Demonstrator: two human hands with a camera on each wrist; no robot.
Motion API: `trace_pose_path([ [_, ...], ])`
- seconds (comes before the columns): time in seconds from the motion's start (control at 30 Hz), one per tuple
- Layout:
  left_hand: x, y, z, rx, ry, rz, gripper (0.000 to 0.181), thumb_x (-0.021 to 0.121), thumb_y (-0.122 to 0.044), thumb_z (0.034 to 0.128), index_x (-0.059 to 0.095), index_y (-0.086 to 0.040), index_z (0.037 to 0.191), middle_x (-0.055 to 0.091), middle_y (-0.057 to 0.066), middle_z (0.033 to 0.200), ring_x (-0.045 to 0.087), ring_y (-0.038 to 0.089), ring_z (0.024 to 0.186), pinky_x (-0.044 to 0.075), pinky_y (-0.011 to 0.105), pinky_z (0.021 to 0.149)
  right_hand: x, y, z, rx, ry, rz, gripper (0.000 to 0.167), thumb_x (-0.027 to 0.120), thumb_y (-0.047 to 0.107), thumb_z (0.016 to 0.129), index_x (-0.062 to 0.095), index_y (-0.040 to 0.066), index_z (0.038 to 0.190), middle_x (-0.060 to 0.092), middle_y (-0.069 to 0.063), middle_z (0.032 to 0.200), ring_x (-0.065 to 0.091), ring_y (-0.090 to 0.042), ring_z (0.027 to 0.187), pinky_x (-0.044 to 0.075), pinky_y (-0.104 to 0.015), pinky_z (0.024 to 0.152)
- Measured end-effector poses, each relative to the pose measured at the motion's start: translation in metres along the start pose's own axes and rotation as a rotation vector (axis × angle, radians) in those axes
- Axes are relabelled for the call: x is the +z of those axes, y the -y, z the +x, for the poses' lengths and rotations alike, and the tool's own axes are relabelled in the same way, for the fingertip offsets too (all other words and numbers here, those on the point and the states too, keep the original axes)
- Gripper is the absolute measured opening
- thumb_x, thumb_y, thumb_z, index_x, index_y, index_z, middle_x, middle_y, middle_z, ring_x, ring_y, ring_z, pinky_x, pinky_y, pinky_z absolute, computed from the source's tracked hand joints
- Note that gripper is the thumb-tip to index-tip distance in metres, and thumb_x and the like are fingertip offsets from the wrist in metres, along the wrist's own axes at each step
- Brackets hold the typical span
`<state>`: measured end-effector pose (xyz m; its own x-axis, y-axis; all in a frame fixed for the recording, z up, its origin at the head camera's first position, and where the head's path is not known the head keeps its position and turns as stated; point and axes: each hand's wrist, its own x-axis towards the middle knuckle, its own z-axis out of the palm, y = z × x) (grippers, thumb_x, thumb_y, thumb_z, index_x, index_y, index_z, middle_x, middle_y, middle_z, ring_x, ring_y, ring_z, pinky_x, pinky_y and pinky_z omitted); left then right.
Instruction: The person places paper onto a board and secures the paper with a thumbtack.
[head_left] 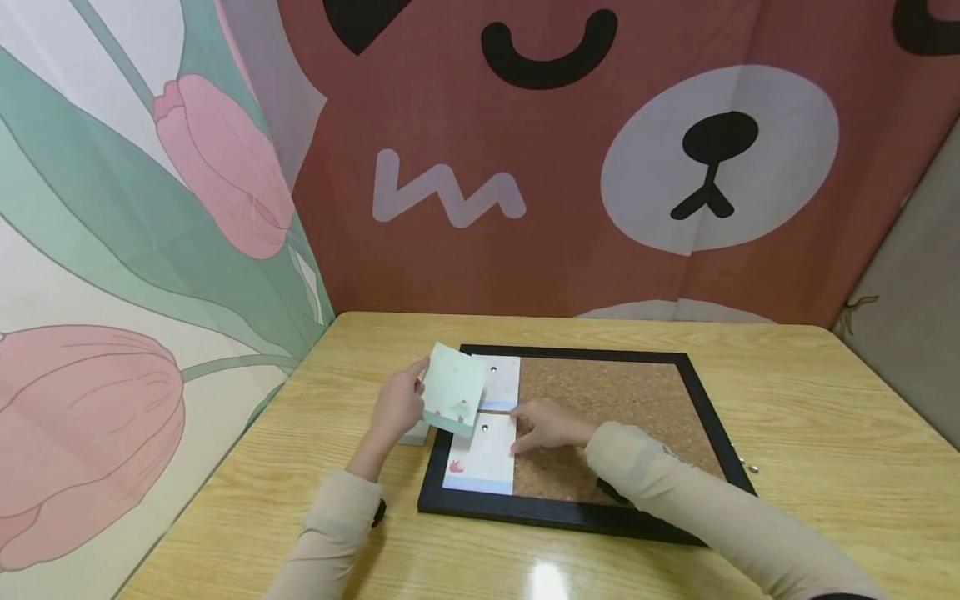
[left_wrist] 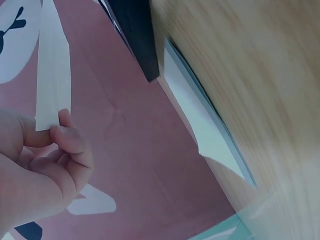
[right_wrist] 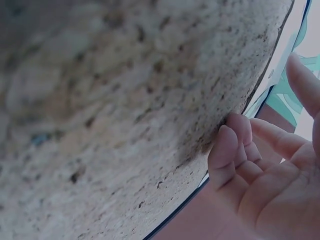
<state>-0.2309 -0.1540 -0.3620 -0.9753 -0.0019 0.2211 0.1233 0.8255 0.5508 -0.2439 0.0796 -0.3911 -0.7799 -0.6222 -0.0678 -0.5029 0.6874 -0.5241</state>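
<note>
Between thumb and fingers my left hand (head_left: 397, 408) pinches a pale green note sheet (head_left: 453, 383) with small printed figures, held over the left edge of a black-framed corkboard (head_left: 607, 400). Edge-on, the sheet (left_wrist: 54, 75) looks thin in the left wrist view. Two white note sheets, an upper one (head_left: 506, 379) and a lower one (head_left: 483, 458), lie on the cork, each with a small round pin at its top. My right hand (head_left: 551, 423) reaches across the board, its fingertips at the right edge of these sheets. Bent fingers (right_wrist: 222, 147) touch the cork; nothing shows in them.
A pale paper stack (left_wrist: 200, 120) lies on the wooden table left of the board, partly covered in the head view (head_left: 415, 434). Small shiny pins (head_left: 753, 469) lie beyond the board's right side. Printed cloths hang behind and to the left.
</note>
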Motion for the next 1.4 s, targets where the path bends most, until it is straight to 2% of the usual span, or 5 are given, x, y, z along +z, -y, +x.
trace_pose_path([
  [0.17, 0.006, -0.007, -0.003, 0.051, 0.023, -0.068, 0.042, 0.051, 0.007, 0.0849, 0.048, 0.001, 0.127, 0.058, 0.012, 0.082, 0.051, 0.018, 0.063, 0.043, 0.026, 0.052, -0.002, -0.001, -0.003, 0.049, -0.008, 0.045, 0.048, 0.073, 0.023, 0.075, 0.058, -0.001, 0.114, 0.061, -0.011, 0.104, 0.056, -0.019, 0.087, 0.046, -0.037, 0.073],
  [0.3, 0.011, -0.011, -0.004, 0.066, 0.051, -0.101, 0.041, 0.051, 0.006, 0.0854, 0.047, 0.003, 0.126, 0.058, 0.012, 0.081, 0.051, 0.018, 0.064, 0.043, 0.026, 0.054, -0.005, -0.002, -0.006, 0.055, -0.009, 0.088, 0.047, 0.072, 0.021, 0.076, 0.058, -0.002, 0.114, 0.061, -0.011, 0.104, 0.056, -0.021, 0.089, 0.046, -0.039, 0.073],
  [0.53, 0.019, -0.013, -0.004, 0.068, 0.090, -0.122, 0.040, 0.051, 0.006, 0.0857, 0.048, 0.003, 0.125, 0.058, 0.011, 0.083, 0.052, 0.019, 0.067, 0.044, 0.027, 0.056, -0.009, -0.004, -0.012, 0.062, -0.004, 0.074, 0.051, 0.073, 0.025, 0.075, 0.057, -0.003, 0.115, 0.050, -0.002, 0.069, 0.036, -0.012, 0.057, 0.033, -0.028, 0.051],
  [1.07, 0.029, -0.026, -0.010, 0.137, 0.232, -0.164, 0.043, 0.051, 0.005, 0.0866, 0.043, 0.001, 0.129, 0.048, 0.005, 0.074, 0.045, 0.017, 0.065, 0.040, 0.025, 0.055, -0.018, -0.014, -0.029, 0.109, -0.035, 0.061, 0.052, 0.073, 0.023, 0.075, 0.056, -0.005, 0.115, 0.059, -0.015, 0.101, 0.056, -0.028, 0.093, 0.046, -0.042, 0.075],
  [1.4, 0.035, -0.035, -0.011, 0.112, 0.298, -0.206, 0.046, 0.054, 0.006, 0.0844, 0.042, 0.001, 0.128, 0.048, 0.005, 0.074, 0.046, 0.017, 0.067, 0.041, 0.025, 0.058, -0.020, -0.022, -0.035, 0.033, -0.016, 0.090, 0.021, 0.071, 0.017, 0.077, 0.057, 0.002, 0.078, 0.039, -0.001, 0.063, 0.032, -0.011, 0.055, 0.027, -0.026, 0.050],
])
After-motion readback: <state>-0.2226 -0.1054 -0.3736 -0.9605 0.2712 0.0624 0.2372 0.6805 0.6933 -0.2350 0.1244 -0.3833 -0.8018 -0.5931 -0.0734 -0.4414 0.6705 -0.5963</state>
